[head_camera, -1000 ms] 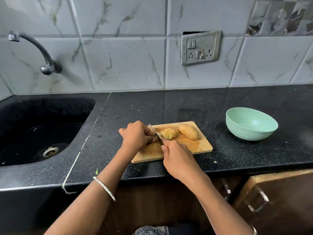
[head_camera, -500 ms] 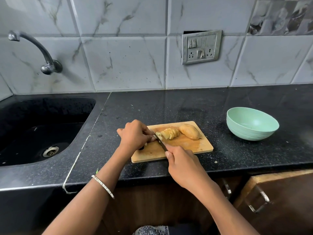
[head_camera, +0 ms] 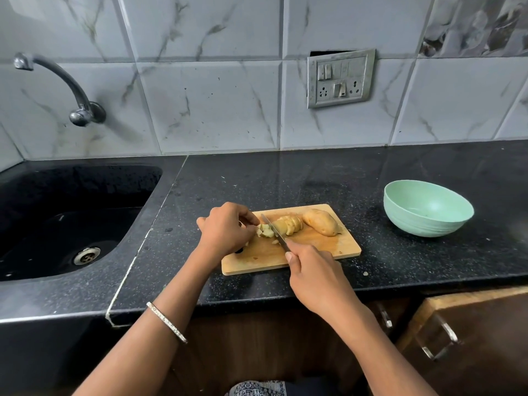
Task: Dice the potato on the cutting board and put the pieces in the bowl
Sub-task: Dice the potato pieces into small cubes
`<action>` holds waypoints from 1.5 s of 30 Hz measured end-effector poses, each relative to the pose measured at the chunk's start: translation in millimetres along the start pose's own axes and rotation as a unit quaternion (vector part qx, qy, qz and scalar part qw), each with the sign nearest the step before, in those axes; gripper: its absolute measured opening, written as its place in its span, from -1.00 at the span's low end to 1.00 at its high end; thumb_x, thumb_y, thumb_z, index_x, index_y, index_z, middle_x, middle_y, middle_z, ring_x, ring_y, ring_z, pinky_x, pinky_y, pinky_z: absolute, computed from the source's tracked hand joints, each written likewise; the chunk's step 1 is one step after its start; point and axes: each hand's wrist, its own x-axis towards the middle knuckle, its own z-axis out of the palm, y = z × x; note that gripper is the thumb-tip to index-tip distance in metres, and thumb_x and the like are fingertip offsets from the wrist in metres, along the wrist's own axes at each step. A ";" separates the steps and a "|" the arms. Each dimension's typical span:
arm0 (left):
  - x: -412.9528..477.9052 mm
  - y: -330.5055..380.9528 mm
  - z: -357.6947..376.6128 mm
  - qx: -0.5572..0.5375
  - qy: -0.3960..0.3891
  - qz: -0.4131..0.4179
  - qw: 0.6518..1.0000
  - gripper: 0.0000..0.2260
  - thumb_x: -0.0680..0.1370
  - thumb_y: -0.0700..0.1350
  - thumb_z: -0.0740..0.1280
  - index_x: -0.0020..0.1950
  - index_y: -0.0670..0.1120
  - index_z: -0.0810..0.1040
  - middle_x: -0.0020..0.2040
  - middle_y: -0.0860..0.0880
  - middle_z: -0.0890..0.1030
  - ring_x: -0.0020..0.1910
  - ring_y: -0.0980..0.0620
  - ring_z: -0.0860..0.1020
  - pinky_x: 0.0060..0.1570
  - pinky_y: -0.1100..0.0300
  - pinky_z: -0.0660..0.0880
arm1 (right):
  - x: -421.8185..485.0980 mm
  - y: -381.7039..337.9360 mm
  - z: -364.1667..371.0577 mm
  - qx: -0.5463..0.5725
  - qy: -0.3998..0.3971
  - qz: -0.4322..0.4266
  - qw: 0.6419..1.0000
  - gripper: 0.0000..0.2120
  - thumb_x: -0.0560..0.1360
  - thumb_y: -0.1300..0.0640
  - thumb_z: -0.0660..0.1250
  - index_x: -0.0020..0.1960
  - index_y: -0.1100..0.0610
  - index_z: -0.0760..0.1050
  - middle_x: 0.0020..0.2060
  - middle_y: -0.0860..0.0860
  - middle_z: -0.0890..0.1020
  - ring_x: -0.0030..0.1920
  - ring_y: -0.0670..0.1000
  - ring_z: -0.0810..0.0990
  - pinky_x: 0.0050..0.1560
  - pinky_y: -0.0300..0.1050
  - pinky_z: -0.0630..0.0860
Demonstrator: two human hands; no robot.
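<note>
A wooden cutting board lies on the black counter. On it a sliced potato half sits beside an uncut half with its skin up. Small cut pieces lie at the left end of the slices. My right hand grips a knife, and the blade crosses the sliced half. With curled fingers, my left hand holds the cut pieces next to the blade. The mint green bowl stands to the right of the board with nothing visible inside it.
A black sink with a drain lies to the left, and a tap juts from the tiled wall above it. A switch plate sits on the wall behind the board. Cabinet handles show under the counter edge.
The knife has shifted right along the sliced half, and small pieces now lie loose at its left end. My left hand stays beside the blade.
</note>
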 end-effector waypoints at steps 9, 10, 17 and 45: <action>-3.4 4.5 7.3 0.053 0.009 0.039 0.998 -0.82 0.35 0.15 0.53 -0.16 0.15 0.60 -0.19 0.18 0.60 -0.07 0.14 0.50 -0.03 0.06 0.18 | 1.5 3.9 4.1 0.088 -0.032 -0.010 0.996 -0.63 0.71 -0.03 0.08 0.48 -0.15 0.39 0.16 -0.03 0.59 0.13 0.06 0.54 0.08 -0.06 0.47; -3.9 4.7 7.6 0.054 0.005 0.045 0.998 -0.83 0.37 0.14 0.52 -0.16 0.15 0.59 -0.18 0.20 0.60 -0.07 0.15 0.49 -0.03 0.06 0.18 | 2.9 5.7 4.1 0.095 -0.031 -0.006 0.995 -0.63 0.70 -0.05 0.07 0.48 -0.17 0.39 0.07 -0.03 0.59 0.02 0.05 0.53 -0.01 -0.08 0.43; -6.2 2.0 9.0 0.062 0.005 0.103 0.993 -0.92 0.45 -0.01 0.41 -0.08 0.13 0.64 -0.21 0.22 0.58 -0.02 0.13 0.53 0.00 0.07 0.18 | 8.5 16.1 -5.3 0.095 0.011 -0.002 0.995 -0.60 0.70 -0.06 0.08 0.52 -0.17 0.35 0.00 -0.10 0.53 -0.04 0.00 0.49 -0.06 -0.16 0.38; 4.0 -13.4 -5.0 -0.002 0.030 0.059 0.998 -0.92 0.52 -0.03 0.42 -0.08 0.17 0.64 -0.23 0.24 0.60 -0.05 0.15 0.59 0.12 -0.01 0.42 | 4.3 12.2 0.8 0.059 -0.020 -0.007 0.998 -0.65 0.69 -0.07 0.08 0.44 -0.20 0.40 -0.03 0.02 0.62 0.02 0.09 0.61 0.02 -0.01 0.56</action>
